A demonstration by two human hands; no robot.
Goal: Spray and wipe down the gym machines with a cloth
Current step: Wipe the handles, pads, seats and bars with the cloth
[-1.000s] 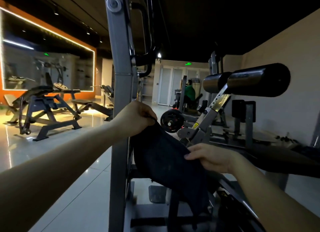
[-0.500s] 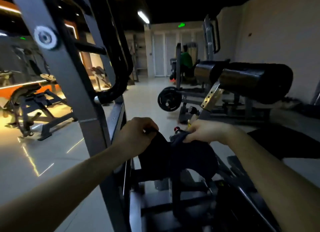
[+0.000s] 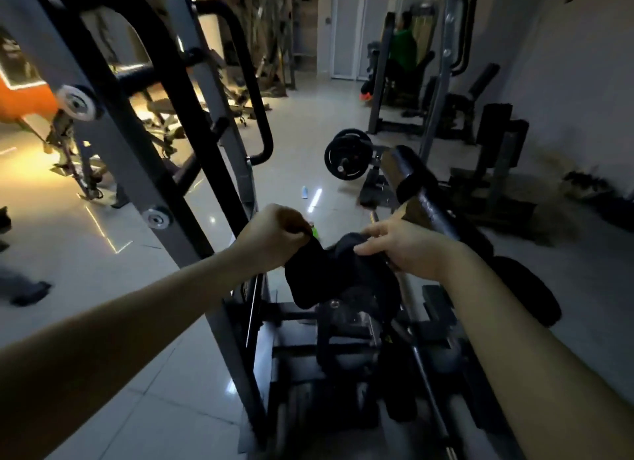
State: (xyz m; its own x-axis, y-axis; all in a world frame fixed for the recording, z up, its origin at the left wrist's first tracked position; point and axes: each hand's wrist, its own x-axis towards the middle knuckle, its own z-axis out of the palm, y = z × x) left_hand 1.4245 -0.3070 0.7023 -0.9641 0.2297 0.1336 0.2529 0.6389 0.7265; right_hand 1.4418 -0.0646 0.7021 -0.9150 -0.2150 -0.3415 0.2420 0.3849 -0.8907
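Note:
A dark cloth (image 3: 338,278) hangs bunched between both hands above the lower frame of a gym machine. My left hand (image 3: 272,235) grips its left corner in a fist. My right hand (image 3: 399,243) holds the cloth's right side, fingers curled over the fabric. The machine's grey upright (image 3: 161,199) slants up to the left, and its black padded roller (image 3: 415,182) sits just beyond my right hand. A small green thing (image 3: 314,231) shows behind my left hand; I cannot tell what it is.
A weight plate (image 3: 346,159) is mounted on the machine ahead. More machines stand along the right wall, and a person in a green top (image 3: 404,44) sits at one far back. Benches (image 3: 161,113) stand at the left on the shiny tiled floor (image 3: 85,254).
My view has tipped downward toward the machine's base. Both hands have kept hold of the cloth and gathered it closer together; it hangs shorter and more bunched than before.

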